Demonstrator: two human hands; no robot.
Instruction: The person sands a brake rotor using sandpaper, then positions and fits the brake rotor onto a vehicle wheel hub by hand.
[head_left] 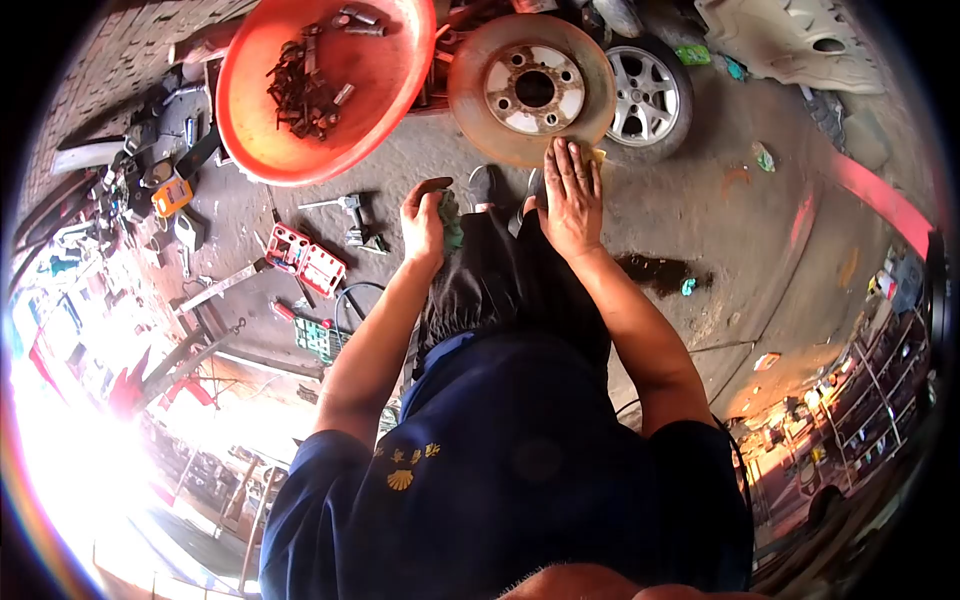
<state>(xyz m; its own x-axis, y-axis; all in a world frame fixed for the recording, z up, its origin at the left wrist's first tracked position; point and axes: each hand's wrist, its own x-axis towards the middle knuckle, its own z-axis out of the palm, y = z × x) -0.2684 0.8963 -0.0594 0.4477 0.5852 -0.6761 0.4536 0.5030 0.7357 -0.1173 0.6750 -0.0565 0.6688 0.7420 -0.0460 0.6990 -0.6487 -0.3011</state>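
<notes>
Rust-brown disc (540,60): one is facing the person, beyond the shoes (489,185), overlapping one spoked wheel (645,95); what is bearing its weight is not showing.
Right hand (572,205): the grip is lying flat, fingers straight and close together, pinching nothing; the fingertips are meeting the disc's near edge in this view, but I cannot tell whether they are touching it.
Left hand (424,228): the grip is curling, thumb and fingers pinching one green cloth (452,225) beside the black trousers (480,285).
Careful handling: steadying the disc by its outer edge would probably be working best, fingertips clear of the holes; with dark smudges showing on the right fingers, the cloth is likely offering the cleaner contact.
Disc holes: four small ones are ringing one large central opening.
Red basin (385,95): one is holding dark hardware (300,90), heaped too closely for counting, and at least three silvery pieces (345,94).
Floor tools: one power tool (354,217) and one opened red case (318,268) are lying on the person's left.
Green basket (318,340): one is sitting nearer the person than the case.
</notes>
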